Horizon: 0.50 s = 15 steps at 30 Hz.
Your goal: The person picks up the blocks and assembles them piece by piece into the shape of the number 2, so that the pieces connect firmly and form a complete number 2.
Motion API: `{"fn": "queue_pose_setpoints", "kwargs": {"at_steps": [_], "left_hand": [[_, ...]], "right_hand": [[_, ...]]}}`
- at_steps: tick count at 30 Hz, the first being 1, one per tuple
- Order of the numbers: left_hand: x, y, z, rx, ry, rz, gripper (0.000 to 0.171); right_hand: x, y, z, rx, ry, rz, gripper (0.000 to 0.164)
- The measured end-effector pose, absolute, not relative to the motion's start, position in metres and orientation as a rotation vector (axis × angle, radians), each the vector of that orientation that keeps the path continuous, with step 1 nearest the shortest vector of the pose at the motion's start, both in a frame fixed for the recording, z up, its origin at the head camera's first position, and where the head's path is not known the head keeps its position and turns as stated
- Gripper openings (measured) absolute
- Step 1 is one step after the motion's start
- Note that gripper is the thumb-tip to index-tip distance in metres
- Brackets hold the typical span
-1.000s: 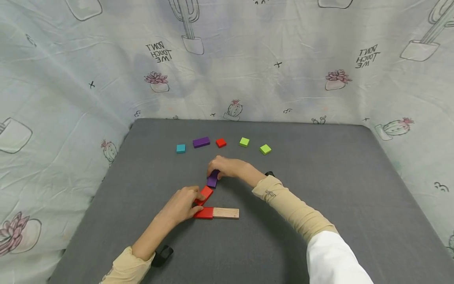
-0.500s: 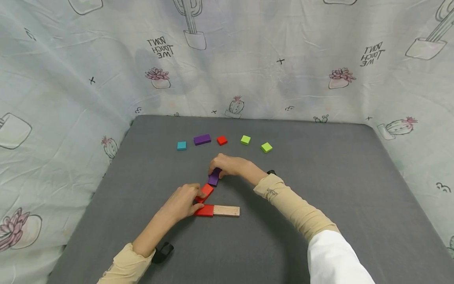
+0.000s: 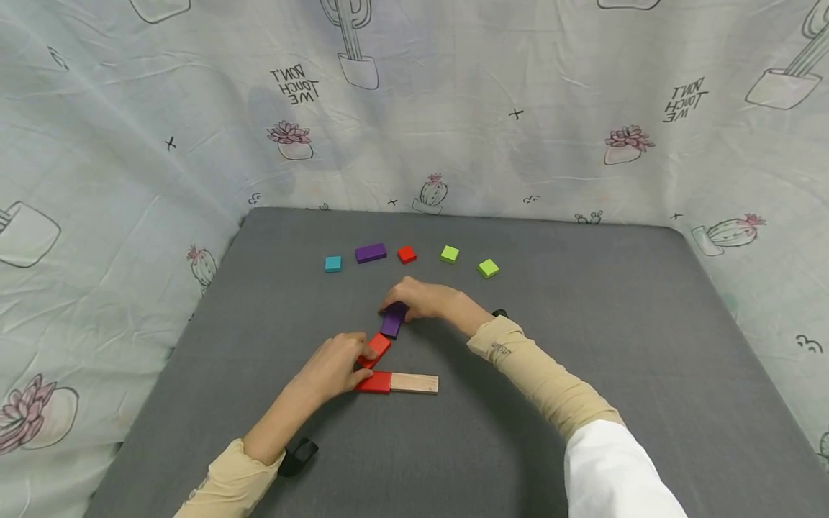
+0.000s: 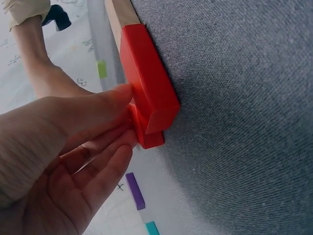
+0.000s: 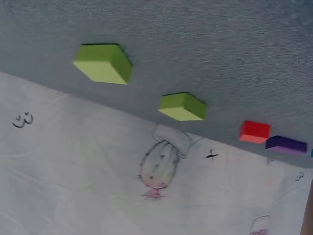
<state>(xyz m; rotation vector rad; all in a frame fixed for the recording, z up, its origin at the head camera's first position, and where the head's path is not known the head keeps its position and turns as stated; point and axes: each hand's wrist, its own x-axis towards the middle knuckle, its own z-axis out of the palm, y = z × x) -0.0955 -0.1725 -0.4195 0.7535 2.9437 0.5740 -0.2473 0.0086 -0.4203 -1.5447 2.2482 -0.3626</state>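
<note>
In the head view my left hand (image 3: 332, 365) holds a slanted red block (image 3: 380, 344) by its near end, between thumb and fingers. The thumb tip also touches a second red block (image 3: 376, 383) lying straight below it. Up close in the left wrist view, the thumb lies along the nearer red block (image 4: 149, 73), fingertips at the farther one. A plain wood block (image 3: 414, 384) adjoins the straight red one end to end. My right hand (image 3: 421, 297) pinches the far end of a purple block (image 3: 391, 326), whose near end meets the slanted red block. Its fingertips are partly hidden.
Along the back of the grey table (image 3: 583, 345) lie a teal block (image 3: 333, 264), a second purple block (image 3: 370, 253), a small red block (image 3: 406, 255) and two lime green blocks, one left (image 3: 450, 254), one right (image 3: 488, 268). A printed curtain (image 3: 466, 144) hangs behind.
The purple block has turned slightly, its far end shifting to the right with my right hand. My left hand stays on the red blocks. The head view has tilted a little.
</note>
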Motion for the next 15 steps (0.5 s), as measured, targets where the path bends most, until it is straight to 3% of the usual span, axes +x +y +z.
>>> {"fn": "queue_pose_setpoints", "kwargs": {"at_steps": [8,15], "left_hand": [[-0.094,-0.172,-0.42,0.734,2.956,0.586,0.022],[-0.093,-0.172,-0.419,0.734,2.962,0.576,0.022]], "right_hand": [[-0.278,0.073,-0.406,-1.505,2.497,-0.663,0.049],[-0.302,0.154,-0.424,-0.888,2.733,-0.87,0.059]]}}
